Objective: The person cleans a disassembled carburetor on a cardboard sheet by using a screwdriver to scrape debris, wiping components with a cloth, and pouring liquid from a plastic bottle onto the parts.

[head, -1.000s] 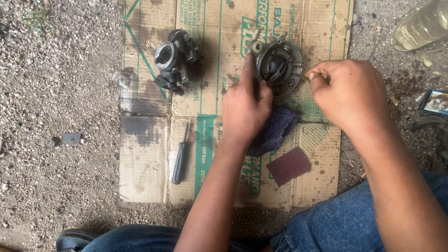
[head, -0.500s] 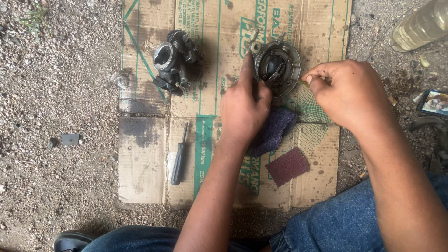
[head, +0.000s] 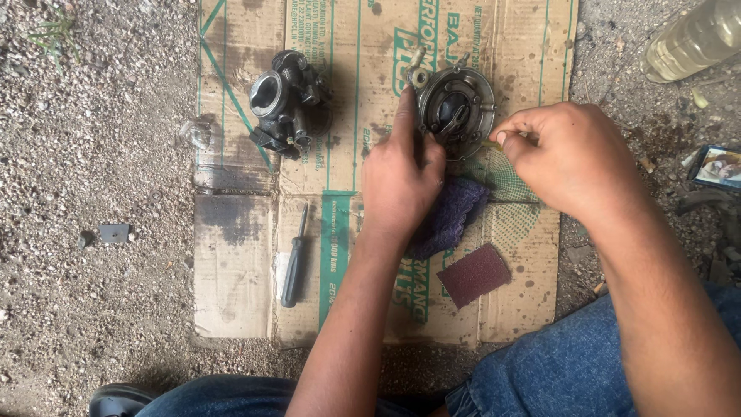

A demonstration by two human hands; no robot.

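**Round metal housing steadied on cardboard**

The round metal housing (head: 455,112) was seen lying open side up on a flattened sheet of cardboard (head: 231,255) spread over gravel ground (head: 93,154). It was steadied at its left rim by the left hand (head: 401,181), the index finger stretched up along the edge and the thumb pressed against the side; the grip was closed lightly on the housing. Under the left palm a dark purple cloth (head: 455,216) was bunched. The right hand (head: 567,158) was held just beside the housing's right rim, its thumb and forefinger pinched together on something small and thin; what that piece was could not be told.

Well to the left on the cardboard a dark carburetor body (head: 287,103) was set down, its bore facing up. A black-handled screwdriver (head: 294,259) was laid nearer the person, and a reddish-brown piece of sandpaper (head: 474,275) was placed below the cloth. A plastic bottle of pale liquid (head: 691,38) was seen on the gravel at the upper right. Blue jeans (head: 571,371) were visible along the lower edge.
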